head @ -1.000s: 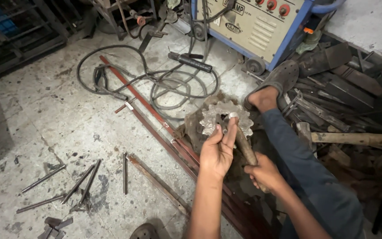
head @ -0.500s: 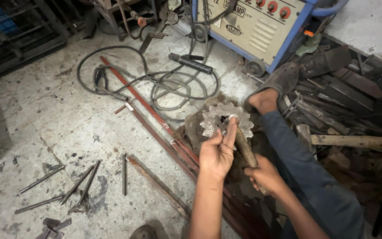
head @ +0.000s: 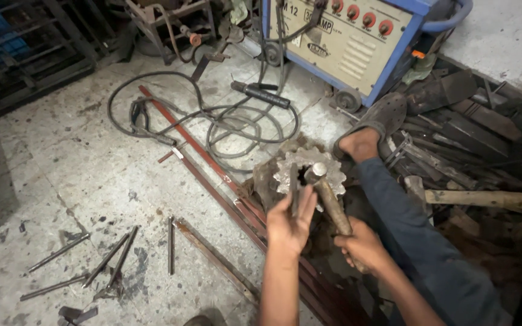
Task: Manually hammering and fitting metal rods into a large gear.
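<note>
Right hand point(head: 362, 244) grips a rusty hammer point(head: 328, 199); toothed gear point(head: 309, 172) worn, grimy.

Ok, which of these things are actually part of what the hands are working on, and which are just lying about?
In use:
left hand holding a thin dark metal rod
right hand gripping a rusty hammer
large toothed steel gear

Lying about:
loose grey steel rods
coiled black cable
blue and cream welding machine
long wooden handle

A blue welding machine point(head: 357, 42) is seen beyond the hands; coiled cable point(head: 237, 124) and loose steel rods point(head: 107, 259) lie leftward.
</note>
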